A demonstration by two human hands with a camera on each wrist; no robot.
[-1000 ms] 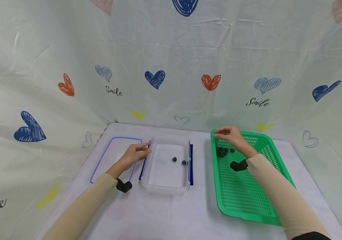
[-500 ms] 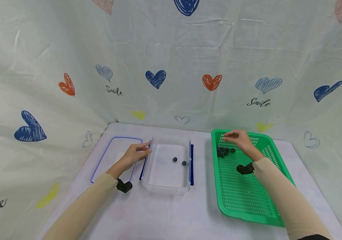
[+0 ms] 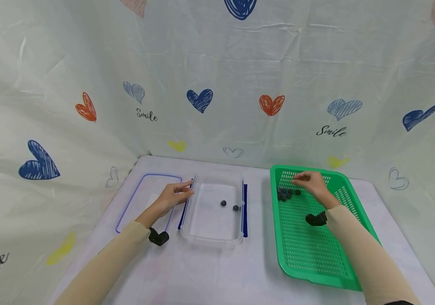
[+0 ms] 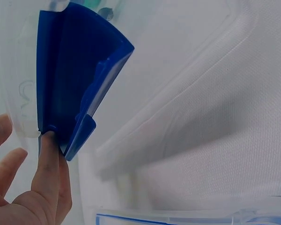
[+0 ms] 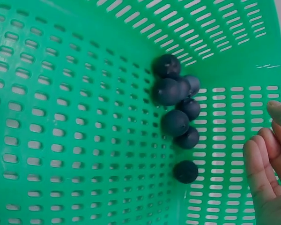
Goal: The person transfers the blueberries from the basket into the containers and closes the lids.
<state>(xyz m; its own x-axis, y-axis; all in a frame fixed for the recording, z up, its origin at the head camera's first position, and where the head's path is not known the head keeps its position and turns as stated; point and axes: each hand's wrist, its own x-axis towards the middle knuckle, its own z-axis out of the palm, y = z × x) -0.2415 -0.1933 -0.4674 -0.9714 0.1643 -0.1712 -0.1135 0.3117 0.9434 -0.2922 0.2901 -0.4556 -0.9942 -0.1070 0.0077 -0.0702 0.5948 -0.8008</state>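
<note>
My left hand [image 3: 169, 198] is at the left side of a clear plastic container [image 3: 211, 226], its fingertips touching the blue side latch [image 4: 68, 70]. In the left wrist view, its fingers meet the lower end of that latch, which hangs outward. Two blueberries [image 3: 223, 203] lie on the container's floor, one near its right wall. Over the far part of a green basket [image 3: 316, 277] is my right hand [image 3: 313, 184], thumb and fingers apart with nothing visible between them. Several blueberries [image 5: 174, 123] lie along the basket's wall, a little away from the right fingertips.
A clear lid with a blue edge [image 3: 129, 204] lies on the table left of the container. Another blue latch [image 3: 245, 212] hangs along the container's right side. A white sheet [image 3: 232, 127] printed with hearts stands behind the table.
My right hand has moved to the right and slightly nearer above the basket, away from the blueberries' corner. The left hand has kept its place at the container.
</note>
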